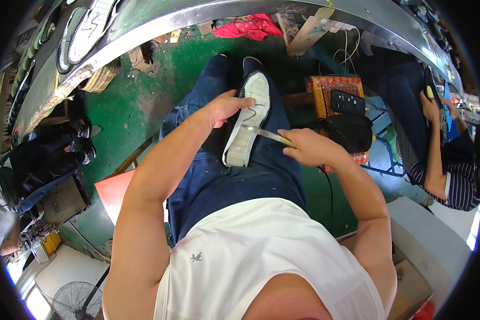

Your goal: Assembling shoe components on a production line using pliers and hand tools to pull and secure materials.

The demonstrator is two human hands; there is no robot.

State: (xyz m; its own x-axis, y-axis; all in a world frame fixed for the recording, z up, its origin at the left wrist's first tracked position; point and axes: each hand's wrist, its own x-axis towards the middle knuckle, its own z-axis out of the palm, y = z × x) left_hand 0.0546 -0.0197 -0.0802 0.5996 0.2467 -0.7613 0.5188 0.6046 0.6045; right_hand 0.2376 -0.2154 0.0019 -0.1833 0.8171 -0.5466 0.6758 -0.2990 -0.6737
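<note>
Across my thighs lies a shoe, its white underside up, with dark stitching round the edge and a dark wavy line on the white. My left hand grips its left side near the middle, thumb on the underside and the other fingers partly hidden. In my right hand is a slim tool with a yellowish handle and a flat pale end. That end touches or hovers just over the middle of the shoe; I cannot tell which, nor the tool's exact kind.
A metal-edged bench curves across the far side, with unfinished shoes at its left. To my right are a phone and a dark bag on a red-orange seat. A co-worker's hand holds a dark shoe. Red cloth lies ahead.
</note>
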